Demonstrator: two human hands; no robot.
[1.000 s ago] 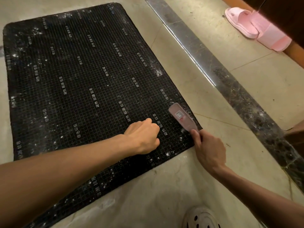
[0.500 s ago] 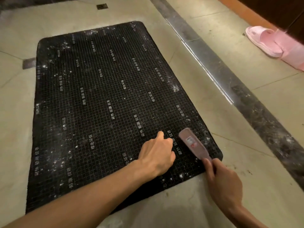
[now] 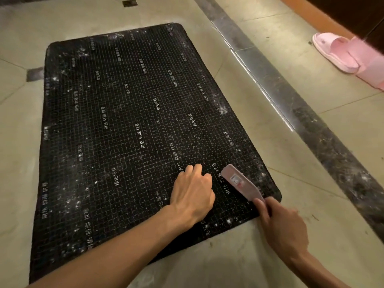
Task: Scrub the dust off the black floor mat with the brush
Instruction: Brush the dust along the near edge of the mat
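A pink slipper [image 3: 336, 51] lies far off at the top right, on the other side of a dark stone strip [image 3: 291, 104] that runs across the floor [image 3: 270, 256]. A small dark square tile [image 3: 35, 74] sits in the floor and touches the far left edge of the black floor mat [image 3: 128, 121]. Another small dark square [image 3: 129, 3] is at the top, well apart from the mat.

The mat lies flat on the floor and fills the middle of the view. It has a thin white grid and white writing on it. White dust specks are thick along its left side, its far edge and its near right corner.

The left hand [image 3: 193, 194] is curled like a fist and rests on the mat near the right corner, holding nothing. The right hand [image 3: 284, 227] is just off the mat's near edge, with its fingers wrapped round the handle of the brush [image 3: 242, 182]. The brush head lies on the mat, just beside the left hand but not touching it.

Bare floor lies all around the mat. The stone strip is near the mat's right edge.
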